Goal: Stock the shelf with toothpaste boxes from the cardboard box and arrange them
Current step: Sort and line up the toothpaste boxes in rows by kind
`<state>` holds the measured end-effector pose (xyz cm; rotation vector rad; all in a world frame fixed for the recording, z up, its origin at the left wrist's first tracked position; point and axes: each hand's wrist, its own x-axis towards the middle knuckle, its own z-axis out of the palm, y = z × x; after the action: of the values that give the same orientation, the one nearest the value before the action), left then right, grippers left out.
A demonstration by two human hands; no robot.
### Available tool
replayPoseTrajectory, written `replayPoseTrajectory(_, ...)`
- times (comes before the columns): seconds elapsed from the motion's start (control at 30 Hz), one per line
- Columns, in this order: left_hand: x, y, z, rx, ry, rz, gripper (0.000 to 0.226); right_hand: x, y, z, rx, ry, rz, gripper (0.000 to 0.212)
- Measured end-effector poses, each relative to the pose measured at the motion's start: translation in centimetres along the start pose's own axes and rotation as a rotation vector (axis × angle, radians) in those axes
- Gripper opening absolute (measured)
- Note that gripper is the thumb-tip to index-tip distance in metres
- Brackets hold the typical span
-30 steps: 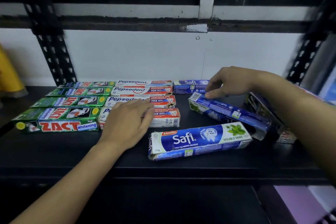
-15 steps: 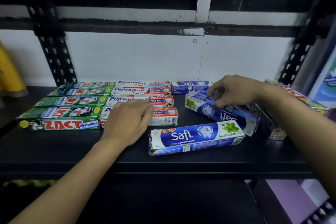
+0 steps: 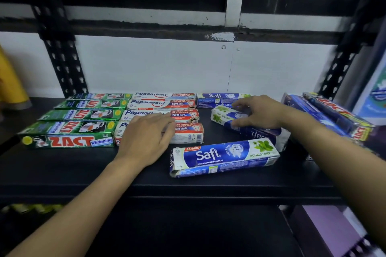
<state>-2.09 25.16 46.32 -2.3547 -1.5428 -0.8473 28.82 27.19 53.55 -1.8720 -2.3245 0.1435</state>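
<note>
Showing four Zact [image 3: 71, 141], four Pepsodent [image 3: 158, 103], three Safi [image 3: 224, 155]

The left hand [image 3: 146, 140] lies over the two nearest red-and-white toothpaste boxes [image 3: 189, 134], hiding most of their brand names. The right hand [image 3: 259, 113] covers the middle of the slanted blue toothpaste box [image 3: 221, 116], whose lettering is smeared. The pile of boxes [image 3: 334, 119] at the right is blurred. The left edge cuts off a yellow thing [image 3: 10, 85].
</note>
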Motion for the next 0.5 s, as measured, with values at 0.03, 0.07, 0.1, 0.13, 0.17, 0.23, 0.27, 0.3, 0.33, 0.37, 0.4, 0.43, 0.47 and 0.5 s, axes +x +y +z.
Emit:
replayPoseTrajectory(0.03,0.0,0.0,0.0,-0.001,0.001,0.000,0.042,0.3,-0.3,0.4,0.006,-0.005,-0.004,0.071)
replayPoseTrajectory(0.07,0.0,0.0,0.0,0.000,0.001,0.000,0.042,0.6,-0.5,0.8,0.014,-0.008,-0.007,0.073)
replayPoseTrajectory(0.1,0.0,0.0,0.1,-0.001,0.001,0.001,0.042,1.0,-0.7,1.1,0.017,-0.009,-0.005,0.073)
replayPoseTrajectory(0.13,0.0,-0.1,0.1,-0.002,-0.001,0.000,0.042,1.4,-0.7,1.3,0.017,-0.006,0.001,0.071)
replayPoseTrajectory(0.17,0.1,-0.1,0.1,-0.004,-0.003,0.001,0.043,1.8,-0.8,1.4,0.019,-0.002,0.009,0.068)
replayPoseTrajectory(0.23,0.1,-0.1,0.1,-0.009,-0.003,0.002,0.045,2.1,-0.9,1.2,0.042,0.006,0.010,0.063)
replayPoseTrajectory(0.27,0.1,-0.1,0.1,-0.012,0.000,0.002,0.046,2.1,-1.0,0.9,0.059,0.014,-0.002,0.063)
replayPoseTrajectory(0.3,0.1,-0.1,0.1,-0.016,0.001,0.002,0.047,2.0,-1.0,0.6,0.080,0.032,-0.019,0.064)
replayPoseTrajectory(0.33,0.0,-0.1,0.1,-0.018,0.003,0.002,0.048,1.9,-1.0,0.2,0.102,0.068,-0.037,0.066)
replayPoseTrajectory(0.37,0.0,-0.1,0.1,-0.019,0.003,0.002,0.048,1.8,-1.0,-0.2,0.120,0.122,-0.054,0.070)
replayPoseTrajectory(0.4,0.1,-0.1,0.1,-0.018,0.002,0.003,0.048,1.6,-0.9,-0.8,0.133,0.188,-0.071,0.075)
replayPoseTrajectory(0.43,0.1,-0.1,0.1,-0.018,0.001,0.003,0.048,1.5,-0.8,-1.4,0.145,0.259,-0.080,0.078)
replayPoseTrajectory(0.47,0.1,-0.1,0.2,-0.016,0.000,0.002,0.048,1.4,-0.6,-2.1,0.162,0.328,-0.083,0.082)
replayPoseTrajectory(0.5,0.2,-0.2,0.2,-0.013,-0.001,0.000,0.048,1.4,-0.4,-2.7,0.190,0.386,-0.077,0.084)
